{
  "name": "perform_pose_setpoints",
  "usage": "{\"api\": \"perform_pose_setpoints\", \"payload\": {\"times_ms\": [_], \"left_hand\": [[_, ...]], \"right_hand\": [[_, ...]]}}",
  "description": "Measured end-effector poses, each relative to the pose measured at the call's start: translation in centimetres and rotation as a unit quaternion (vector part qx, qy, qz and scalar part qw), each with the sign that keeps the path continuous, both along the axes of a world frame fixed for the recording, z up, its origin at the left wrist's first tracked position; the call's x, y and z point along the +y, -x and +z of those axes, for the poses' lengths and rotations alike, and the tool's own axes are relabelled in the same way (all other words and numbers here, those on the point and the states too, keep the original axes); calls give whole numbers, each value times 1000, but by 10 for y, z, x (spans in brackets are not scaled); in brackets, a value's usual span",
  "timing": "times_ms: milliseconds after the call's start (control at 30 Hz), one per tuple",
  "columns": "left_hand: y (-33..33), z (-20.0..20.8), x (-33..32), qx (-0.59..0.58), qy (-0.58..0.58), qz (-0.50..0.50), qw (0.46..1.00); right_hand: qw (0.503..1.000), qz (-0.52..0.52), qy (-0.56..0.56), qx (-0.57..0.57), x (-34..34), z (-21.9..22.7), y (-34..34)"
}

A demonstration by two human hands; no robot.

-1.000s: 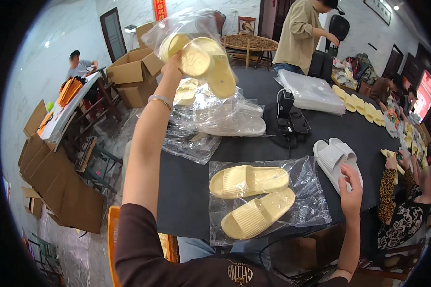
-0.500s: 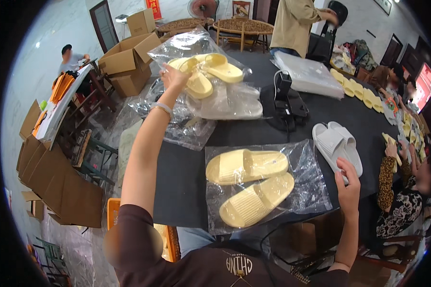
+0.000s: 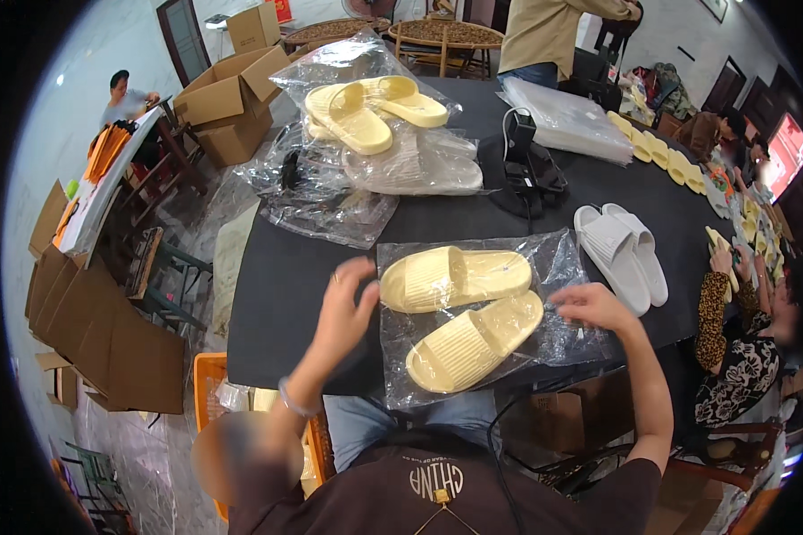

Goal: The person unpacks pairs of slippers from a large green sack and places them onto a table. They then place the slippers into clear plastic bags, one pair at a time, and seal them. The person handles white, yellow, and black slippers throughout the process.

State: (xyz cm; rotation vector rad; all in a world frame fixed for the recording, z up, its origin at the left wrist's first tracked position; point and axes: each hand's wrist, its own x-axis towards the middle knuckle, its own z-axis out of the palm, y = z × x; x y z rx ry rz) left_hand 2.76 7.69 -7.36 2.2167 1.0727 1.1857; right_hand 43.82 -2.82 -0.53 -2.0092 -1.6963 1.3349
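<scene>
Yellow slippers (image 3: 459, 279) lie near the front edge of the dark worktop (image 3: 303, 330), their clear bag (image 3: 560, 259) overhanging it! Bare room left, tight right beside grey slippers (image 3: 614, 259); left hand (image 3: 343, 303), fingers wide, at the bag's left edge; right hand (image 3: 600, 308), fingers loosely parted, over its right.

We look down from the head of the person (image 3: 375, 495), facing across the black table (image 3: 281, 308). Its near edge is close below us, and its far edge is well away. Our wide, round view bends straight lines.
</scene>
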Motion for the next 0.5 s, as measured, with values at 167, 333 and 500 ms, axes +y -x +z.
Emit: {"api": "perform_pose_setpoints", "payload": {"times_ms": [167,333,500], "left_hand": [[-4,-45,-74,161,60,65,983],[-11,-55,-84,241,38,71,967],[10,-42,-90,-65,186,70,978]], "right_hand": [[841,284,-411,-206,43,-34,49],[802,389,-433,-134,85,-76,103],[848,344,-400,-41,93,-85,144]]}}
